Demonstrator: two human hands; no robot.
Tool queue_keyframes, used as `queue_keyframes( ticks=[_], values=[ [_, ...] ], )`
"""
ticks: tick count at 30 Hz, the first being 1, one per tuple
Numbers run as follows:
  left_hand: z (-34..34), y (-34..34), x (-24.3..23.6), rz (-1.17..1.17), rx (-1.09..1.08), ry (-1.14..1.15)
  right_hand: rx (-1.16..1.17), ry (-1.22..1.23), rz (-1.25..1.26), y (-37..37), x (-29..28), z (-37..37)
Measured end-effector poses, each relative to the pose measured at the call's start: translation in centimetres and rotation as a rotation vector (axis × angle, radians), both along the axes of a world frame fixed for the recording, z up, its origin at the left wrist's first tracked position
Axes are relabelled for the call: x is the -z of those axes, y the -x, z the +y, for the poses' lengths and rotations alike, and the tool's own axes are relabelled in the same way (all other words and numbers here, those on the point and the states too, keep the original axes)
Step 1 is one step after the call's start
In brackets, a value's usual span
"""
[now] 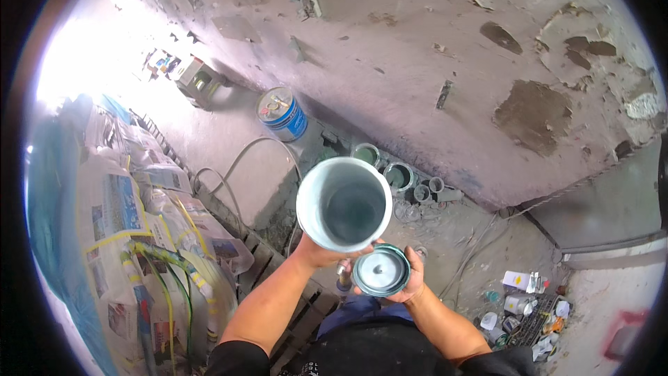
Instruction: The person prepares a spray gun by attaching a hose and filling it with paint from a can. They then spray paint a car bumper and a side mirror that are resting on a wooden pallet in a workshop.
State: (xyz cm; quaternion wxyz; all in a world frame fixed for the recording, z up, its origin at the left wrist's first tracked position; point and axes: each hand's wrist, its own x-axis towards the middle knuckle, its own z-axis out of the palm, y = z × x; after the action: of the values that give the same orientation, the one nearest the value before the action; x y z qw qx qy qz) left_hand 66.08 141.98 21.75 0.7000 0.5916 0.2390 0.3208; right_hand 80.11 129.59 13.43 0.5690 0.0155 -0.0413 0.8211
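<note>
The left hand (pixel 321 253) grips a pale cylindrical container (pixel 342 198), the right hand (pixel 412 278) a round green-rimmed grey piece (pixel 380 271). Holding seems the step; next likely needs steadiness.

We seem to be in a rough paint workshop; we see a peeling wall (pixel 390 83); green-smeared pots (pixel 399 177) near its foot; a blue tin (pixel 288 124); taped printed sheets (pixel 115 202); litter (pixel 522 319).

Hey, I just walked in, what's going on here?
Someone's left grip holds a pale bucket, its mouth toward the camera. Their right grip holds a smaller round container with a green-stained rim, just below and right of the bucket in the picture. I can't tell how full the bucket is. Ahead, open pots with green inside and a blue can stand near the peeling wall.
</note>
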Motion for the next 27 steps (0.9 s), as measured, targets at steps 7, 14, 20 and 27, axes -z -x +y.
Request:
queue_keyframes(
  ticks=[7,14,20,27],
  values=[
    [3.8,2.1,0.8,-0.144,0.008,0.044,0.187,-0.083,-0.065,1.4,-3.3,2.9],
    [-0.3,6.0,7.5,-0.260,-0.001,0.348,0.114,-0.083,0.002,1.7,-3.1,6.8],
    [1.6,9.7,12.1,0.434,-0.061,0.316,0.022,0.097,-0.059,-0.6,1.3,5.7],
    [3.2,12.0,21.9,0.770,-0.493,0.755,0.236,0.553,-0.301,-10.9,10.9,-7.6]
  ],
)
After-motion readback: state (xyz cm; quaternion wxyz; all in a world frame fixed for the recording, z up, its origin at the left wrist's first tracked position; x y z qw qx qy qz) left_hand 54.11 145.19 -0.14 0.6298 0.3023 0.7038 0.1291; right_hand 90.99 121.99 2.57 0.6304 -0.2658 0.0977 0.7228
